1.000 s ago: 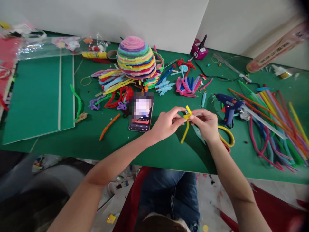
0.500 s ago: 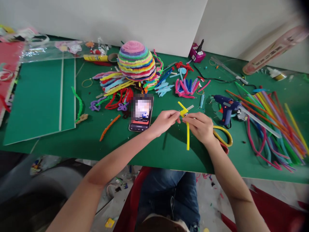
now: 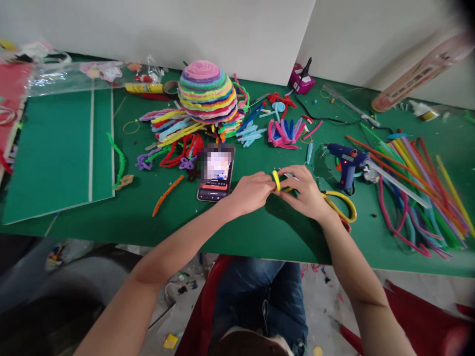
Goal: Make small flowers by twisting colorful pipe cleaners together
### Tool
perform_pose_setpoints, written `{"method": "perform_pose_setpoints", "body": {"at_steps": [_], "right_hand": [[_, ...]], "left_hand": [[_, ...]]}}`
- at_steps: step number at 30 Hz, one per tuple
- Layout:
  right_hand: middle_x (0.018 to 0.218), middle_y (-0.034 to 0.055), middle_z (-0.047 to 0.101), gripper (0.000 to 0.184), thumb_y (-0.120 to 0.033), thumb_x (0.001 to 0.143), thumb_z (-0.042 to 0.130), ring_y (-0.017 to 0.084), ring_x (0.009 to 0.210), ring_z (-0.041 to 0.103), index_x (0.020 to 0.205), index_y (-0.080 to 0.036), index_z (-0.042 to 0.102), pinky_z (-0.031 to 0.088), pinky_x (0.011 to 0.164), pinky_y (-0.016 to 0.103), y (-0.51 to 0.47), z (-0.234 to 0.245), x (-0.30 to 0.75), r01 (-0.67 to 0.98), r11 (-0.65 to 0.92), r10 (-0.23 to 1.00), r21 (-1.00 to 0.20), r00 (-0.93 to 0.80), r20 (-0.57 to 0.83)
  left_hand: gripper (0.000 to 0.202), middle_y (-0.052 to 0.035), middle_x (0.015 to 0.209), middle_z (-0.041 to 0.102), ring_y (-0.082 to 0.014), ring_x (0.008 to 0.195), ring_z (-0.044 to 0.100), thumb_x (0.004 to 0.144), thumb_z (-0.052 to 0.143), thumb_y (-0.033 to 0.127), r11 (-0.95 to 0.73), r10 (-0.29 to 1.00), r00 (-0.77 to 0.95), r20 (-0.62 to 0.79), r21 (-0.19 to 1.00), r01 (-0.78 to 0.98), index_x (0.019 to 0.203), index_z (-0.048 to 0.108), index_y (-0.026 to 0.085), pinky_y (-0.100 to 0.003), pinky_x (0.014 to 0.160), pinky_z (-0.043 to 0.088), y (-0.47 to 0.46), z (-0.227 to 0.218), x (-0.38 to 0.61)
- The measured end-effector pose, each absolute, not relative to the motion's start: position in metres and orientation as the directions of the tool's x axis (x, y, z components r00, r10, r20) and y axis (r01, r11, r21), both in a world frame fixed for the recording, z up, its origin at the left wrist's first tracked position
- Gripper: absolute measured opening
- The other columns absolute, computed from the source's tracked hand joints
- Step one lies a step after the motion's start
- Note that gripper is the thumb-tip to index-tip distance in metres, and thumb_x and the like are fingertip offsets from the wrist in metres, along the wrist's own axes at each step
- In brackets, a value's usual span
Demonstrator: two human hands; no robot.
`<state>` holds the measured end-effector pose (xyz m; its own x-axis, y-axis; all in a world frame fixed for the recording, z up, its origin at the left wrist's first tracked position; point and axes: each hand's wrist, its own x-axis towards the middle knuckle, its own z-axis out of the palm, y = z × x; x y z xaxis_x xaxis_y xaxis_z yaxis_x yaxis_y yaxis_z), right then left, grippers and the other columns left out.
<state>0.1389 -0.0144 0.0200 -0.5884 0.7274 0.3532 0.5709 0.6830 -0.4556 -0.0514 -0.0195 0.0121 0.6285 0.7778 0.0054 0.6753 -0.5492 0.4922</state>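
A yellow pipe cleaner (image 3: pixel 276 181), bent into a curve, is held between my two hands above the green table. My left hand (image 3: pixel 255 192) is closed, its fingertips pinching the pipe cleaner from the left. On the other side, my right hand (image 3: pixel 302 190) has its thumb and fingers closed around another part of it; the exact grip is partly hidden by the fingers. Under and beside my right wrist lie scissors with yellow handles (image 3: pixel 347 201). A phone (image 3: pixel 214 190) with a lit screen lies just left of my left hand.
A blue glue gun (image 3: pixel 348 165) with a glue stick lies right of my hands. Beyond it spreads a pile of coloured pipe cleaners (image 3: pixel 426 183). A striped domed piece (image 3: pixel 208 94) stands at the back. A green board (image 3: pixel 48 153) lies left; an orange pipe cleaner (image 3: pixel 166 197) is nearer.
The yellow pipe cleaner's long hanging end and upper tip have moved; it now shows as a curved loop between my fingers. My right hand has turned and lifted slightly.
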Motion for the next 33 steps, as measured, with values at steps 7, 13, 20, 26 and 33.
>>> {"method": "perform_pose_setpoints", "body": {"at_steps": [7,13,20,26,33], "right_hand": [[0.075,0.0007,0.06,0.014,-0.03,0.076,0.067,0.009,0.063,0.055,0.074,-0.018,0.063,0.044,0.052,0.021,-0.013,0.025,0.147,0.428,0.288,0.862,-0.856,-0.506,0.037],[0.061,-0.0031,0.06,0.023,-0.037,0.074,0.07,0.008,0.048,0.056,0.08,-0.018,0.059,0.047,0.044,0.02,-0.015,0.024,0.144,0.215,-0.097,0.824,-0.972,-0.53,-0.199],[0.063,-0.0035,0.063,0.016,-0.031,0.076,0.07,0.007,0.048,0.059,0.08,-0.018,0.061,0.051,0.046,0.018,-0.015,0.014,0.136,0.142,0.106,0.951,-0.984,-0.303,0.059],[0.069,-0.0019,0.066,0.012,-0.029,0.08,0.066,0.008,0.052,0.063,0.085,-0.02,0.061,0.054,0.05,0.019,-0.021,0.005,0.128,0.217,0.265,0.964,-0.939,-0.086,0.252],[0.08,-0.0005,0.065,0.003,-0.023,0.081,0.064,0.008,0.055,0.063,0.083,-0.021,0.064,0.056,0.052,0.02,-0.026,-0.001,0.119,0.227,0.331,0.939,-0.916,-0.178,0.296]], "left_hand": [[0.032,-0.0054,0.084,0.065,-0.0173,0.087,0.056,0.093,0.041,0.033,-0.605,0.692,0.718,0.073,0.601,0.522,0.086,0.067,0.016,-0.031,0.079,0.043,-0.018,0.019,-0.052],[0.031,-0.0008,0.072,0.063,-0.0146,0.077,0.053,0.092,0.047,0.037,-0.612,0.69,0.716,0.1,0.609,0.505,0.077,0.068,0.019,-0.032,0.076,0.035,-0.013,0.023,-0.058],[0.032,-0.0105,0.13,0.053,-0.0269,0.125,0.04,0.087,0.054,0.043,-0.469,0.883,0.343,0.32,0.621,0.628,0.11,0.061,0.022,-0.048,0.105,0.026,-0.019,0.02,-0.053],[0.041,-0.0121,0.104,0.063,-0.0151,0.085,0.063,0.082,0.06,0.039,0.185,0.941,0.286,-0.18,0.983,0.008,0.113,0.055,0.012,-0.026,0.067,0.052,-0.021,0.01,-0.038],[0.024,-0.0049,0.092,0.065,-0.0085,0.075,0.062,0.082,0.061,0.027,0.458,0.867,0.333,-0.372,0.857,-0.235,0.101,0.062,0.013,-0.023,0.07,0.053,-0.017,0.016,-0.039]]}}
